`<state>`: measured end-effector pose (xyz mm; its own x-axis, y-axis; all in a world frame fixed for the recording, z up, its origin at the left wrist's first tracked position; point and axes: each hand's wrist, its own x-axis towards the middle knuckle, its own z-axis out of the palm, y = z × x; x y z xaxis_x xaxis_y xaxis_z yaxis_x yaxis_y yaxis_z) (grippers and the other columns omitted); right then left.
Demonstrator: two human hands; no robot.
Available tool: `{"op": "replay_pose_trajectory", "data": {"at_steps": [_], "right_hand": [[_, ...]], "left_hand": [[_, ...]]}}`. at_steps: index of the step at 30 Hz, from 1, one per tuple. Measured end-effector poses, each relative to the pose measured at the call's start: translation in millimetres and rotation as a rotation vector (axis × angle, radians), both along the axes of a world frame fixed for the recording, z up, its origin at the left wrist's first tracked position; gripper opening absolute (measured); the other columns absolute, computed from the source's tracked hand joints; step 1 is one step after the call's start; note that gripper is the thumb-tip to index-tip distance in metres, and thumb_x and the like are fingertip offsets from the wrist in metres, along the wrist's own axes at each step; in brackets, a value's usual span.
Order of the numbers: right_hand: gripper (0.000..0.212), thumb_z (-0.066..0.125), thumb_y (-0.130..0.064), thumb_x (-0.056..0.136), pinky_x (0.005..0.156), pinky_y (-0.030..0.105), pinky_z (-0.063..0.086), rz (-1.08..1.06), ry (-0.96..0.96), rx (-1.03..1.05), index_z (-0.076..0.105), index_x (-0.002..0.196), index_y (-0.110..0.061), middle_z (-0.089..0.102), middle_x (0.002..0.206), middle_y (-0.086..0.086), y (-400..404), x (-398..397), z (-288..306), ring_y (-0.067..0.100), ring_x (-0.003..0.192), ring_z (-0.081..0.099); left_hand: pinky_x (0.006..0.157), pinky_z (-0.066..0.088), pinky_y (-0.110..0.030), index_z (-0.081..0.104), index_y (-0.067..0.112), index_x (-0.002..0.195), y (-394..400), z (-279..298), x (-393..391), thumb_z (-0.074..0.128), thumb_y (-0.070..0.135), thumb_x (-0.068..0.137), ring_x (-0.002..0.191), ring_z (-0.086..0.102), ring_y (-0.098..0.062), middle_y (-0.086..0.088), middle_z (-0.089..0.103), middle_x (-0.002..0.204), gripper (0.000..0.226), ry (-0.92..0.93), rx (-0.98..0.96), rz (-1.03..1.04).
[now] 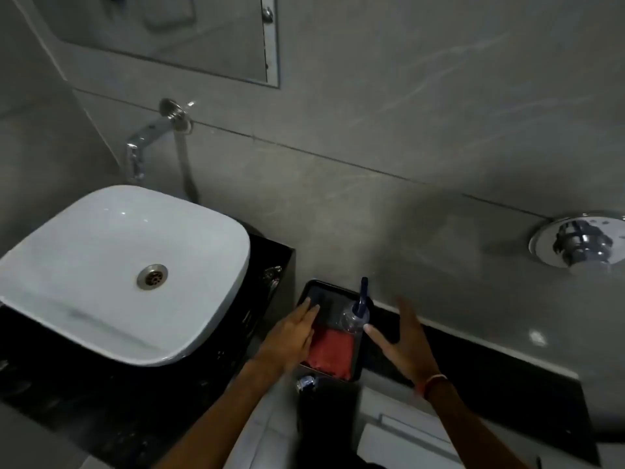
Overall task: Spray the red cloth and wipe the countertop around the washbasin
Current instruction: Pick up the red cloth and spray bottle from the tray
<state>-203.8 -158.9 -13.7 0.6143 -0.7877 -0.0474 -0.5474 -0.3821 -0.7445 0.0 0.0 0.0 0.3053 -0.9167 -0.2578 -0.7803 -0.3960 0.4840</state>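
Red cloth (329, 353) lies in a black tray (313, 288) right of the white washbasin (111, 265), beside a clear spray bottle (353, 318) standing in the same tray, with left hand (292, 336) and right hand (404, 343) both spread, gripping nothing.

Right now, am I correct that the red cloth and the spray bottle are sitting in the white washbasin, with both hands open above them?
Not quite. The head view shows the red cloth and spray bottle in a black tray right of the washbasin, not in the basin. Both hands, left and right, are indeed open.
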Motion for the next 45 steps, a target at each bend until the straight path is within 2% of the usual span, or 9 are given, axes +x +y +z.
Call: {"op": "replay_pose_trajectory", "data": {"at_steps": [3, 5, 7, 10, 13, 22, 28, 32, 45], "right_hand": [[0.09, 0.086, -0.048, 0.075, 0.105, -0.007, 0.025, 0.058, -0.09, 0.144, 0.025, 0.14, -0.065, 0.034, 0.143, -0.052, -19, 21, -32, -0.023, 0.134, 0.036], [0.097, 0.088, -0.048, 0.071, 0.098, -0.011, 0.028, 0.036, -0.062, 0.248, 0.025, 0.142, -0.062, 0.033, 0.137, -0.056, -27, 36, -58, -0.024, 0.131, 0.038], [0.099, 0.086, -0.051, 0.071, 0.105, 0.002, 0.041, 0.021, -0.068, 0.306, 0.028, 0.151, -0.047, 0.042, 0.143, -0.043, -30, 52, -69, -0.017, 0.131, 0.045], [0.086, 0.074, -0.06, 0.078, 0.107, 0.05, 0.054, -0.003, 0.004, 0.282, 0.042, 0.145, -0.016, 0.053, 0.138, 0.011, -36, 76, -78, 0.028, 0.126, 0.057], [0.077, 0.057, -0.074, 0.085, 0.1, 0.048, 0.055, -0.063, -0.037, 0.194, 0.048, 0.135, -0.016, 0.054, 0.123, 0.01, -41, 90, -78, 0.029, 0.115, 0.059], [0.034, 0.053, -0.038, 0.1, 0.095, 0.048, 0.055, -0.087, -0.259, 0.118, 0.059, 0.124, -0.015, 0.059, 0.116, 0.006, -49, 96, -54, 0.026, 0.107, 0.063], [0.025, 0.055, -0.039, 0.102, 0.076, 0.027, 0.052, 0.017, -0.347, -0.063, 0.062, 0.095, -0.016, 0.06, 0.086, -0.004, -45, 89, -9, 0.011, 0.083, 0.063], [0.041, 0.05, -0.038, 0.104, 0.065, 0.039, 0.054, 0.154, -0.231, -0.217, 0.06, 0.077, -0.009, 0.061, 0.069, 0.007, -43, 99, 5, 0.023, 0.064, 0.061], [0.03, 0.059, -0.033, 0.1, 0.058, 0.031, 0.049, 0.292, -0.125, -0.223, 0.068, 0.086, -0.008, 0.062, 0.069, 0.0, -17, 113, 21, 0.015, 0.059, 0.056]], "left_hand": [[0.122, 0.033, -0.043, 0.026, 0.017, 0.158, -28, -37, 11, 0.046, 0.011, 0.1, 0.152, 0.031, -0.027, -0.004, 0.01, 0.171, 0.061, 0.082, 0.227, -0.027], [0.121, 0.034, -0.045, 0.03, 0.019, 0.156, -46, -63, 18, 0.045, 0.016, 0.101, 0.15, 0.035, -0.031, -0.005, 0.014, 0.17, 0.058, 0.132, 0.342, -0.009], [0.119, 0.036, -0.047, 0.031, 0.02, 0.156, -57, -82, 22, 0.044, 0.023, 0.102, 0.147, 0.039, -0.033, -0.007, 0.019, 0.169, 0.055, 0.106, 0.412, -0.012], [0.118, 0.036, -0.048, 0.028, 0.02, 0.155, -72, -108, 26, 0.048, 0.034, 0.102, 0.147, 0.037, -0.032, -0.011, 0.027, 0.164, 0.059, -0.009, 0.509, -0.141], [0.114, 0.038, -0.05, 0.034, 0.02, 0.151, -84, -116, 27, 0.053, 0.042, 0.098, 0.141, 0.043, -0.033, -0.011, 0.038, 0.156, 0.06, -0.033, 0.502, -0.222], [0.119, 0.031, -0.043, 0.046, 0.014, 0.145, -106, -125, 35, 0.064, 0.042, 0.093, 0.144, 0.038, -0.032, -0.013, 0.043, 0.152, 0.062, 0.148, 0.508, -0.191], [0.091, 0.056, -0.039, 0.063, 0.005, 0.113, -93, -76, 56, 0.076, 0.02, 0.087, 0.108, 0.066, -0.026, -0.005, 0.068, 0.109, 0.033, 0.732, 0.112, 0.445], [0.064, 0.061, -0.024, 0.061, 0.015, 0.107, -92, -40, 70, 0.074, 0.003, 0.085, 0.085, 0.076, -0.016, -0.003, 0.074, 0.099, 0.028, 1.115, -0.252, 0.828], [0.082, 0.061, -0.03, 0.059, 0.019, 0.137, -88, -6, 81, 0.077, 0.014, 0.082, 0.11, 0.073, -0.024, -0.009, 0.075, 0.122, 0.059, 1.206, -0.43, 0.666]]}}
